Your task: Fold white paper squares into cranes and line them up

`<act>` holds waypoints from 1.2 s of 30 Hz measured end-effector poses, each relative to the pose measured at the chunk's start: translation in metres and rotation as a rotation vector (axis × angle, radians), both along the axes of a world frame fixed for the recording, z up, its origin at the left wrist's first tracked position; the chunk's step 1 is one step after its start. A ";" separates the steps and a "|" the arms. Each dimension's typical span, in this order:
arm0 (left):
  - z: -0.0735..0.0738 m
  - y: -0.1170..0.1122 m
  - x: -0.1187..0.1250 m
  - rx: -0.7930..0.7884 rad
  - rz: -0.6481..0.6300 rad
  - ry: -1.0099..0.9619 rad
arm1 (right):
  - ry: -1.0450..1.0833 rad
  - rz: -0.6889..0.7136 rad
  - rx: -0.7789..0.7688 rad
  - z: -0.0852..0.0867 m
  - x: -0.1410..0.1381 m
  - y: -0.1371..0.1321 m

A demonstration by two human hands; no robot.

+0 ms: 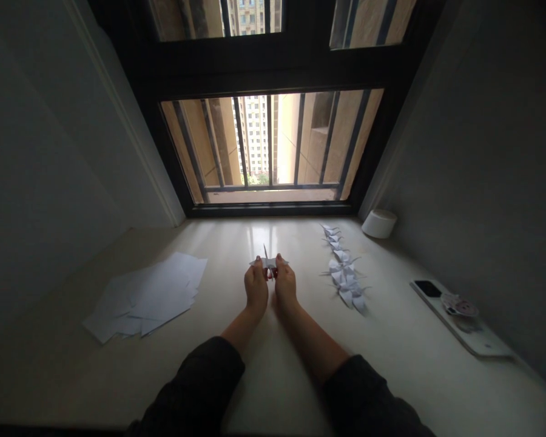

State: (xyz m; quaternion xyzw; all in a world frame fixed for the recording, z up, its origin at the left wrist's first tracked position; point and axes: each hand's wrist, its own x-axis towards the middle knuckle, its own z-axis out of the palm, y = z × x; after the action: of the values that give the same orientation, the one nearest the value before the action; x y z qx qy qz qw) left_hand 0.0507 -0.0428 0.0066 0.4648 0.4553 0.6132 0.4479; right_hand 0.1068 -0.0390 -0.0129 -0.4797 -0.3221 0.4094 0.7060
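Between my two hands is a white folded paper crane, its wings spread sideways and a thin point sticking up. My left hand pinches the left wing with the thumb on top. On the other side my right hand grips the right wing the same way. Both forearms rest low over the white sill, in dark sleeves. Something red shows under the crane between the fingers; I cannot make out what it is. Several finished paper cranes stand in rows to the right of my hands.
Loose white paper sheets lie in a spread pile on the left. At the right are a phone with a grip on its back and a white round object by the wall. A barred window closes off the back.
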 end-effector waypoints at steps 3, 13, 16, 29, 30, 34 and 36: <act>-0.002 0.001 0.000 -0.016 0.004 -0.012 | 0.020 0.005 0.006 0.000 0.000 0.000; 0.002 0.000 -0.006 0.012 -0.003 0.061 | 0.011 0.039 0.011 0.002 0.008 0.002; 0.000 0.003 -0.010 0.043 -0.033 0.087 | -0.046 0.040 0.000 0.005 0.019 0.004; 0.009 0.006 -0.029 -0.013 -0.556 0.091 | -0.159 0.393 -0.008 0.009 0.069 0.007; 0.010 0.004 -0.029 0.009 -0.598 0.106 | -0.179 0.423 -0.008 0.009 0.071 0.006; 0.012 0.002 -0.030 0.068 -0.698 0.119 | -0.230 0.519 -0.006 0.010 0.077 0.005; 0.008 0.005 -0.033 0.073 -0.693 0.088 | -0.258 0.540 0.010 0.011 0.078 0.005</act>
State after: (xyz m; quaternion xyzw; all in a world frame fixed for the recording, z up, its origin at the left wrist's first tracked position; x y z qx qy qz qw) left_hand 0.0181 -0.0374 0.0148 0.6334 0.2669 0.4201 0.5925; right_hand 0.1851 -0.0342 -0.0018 -0.4212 -0.5273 0.5163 0.5272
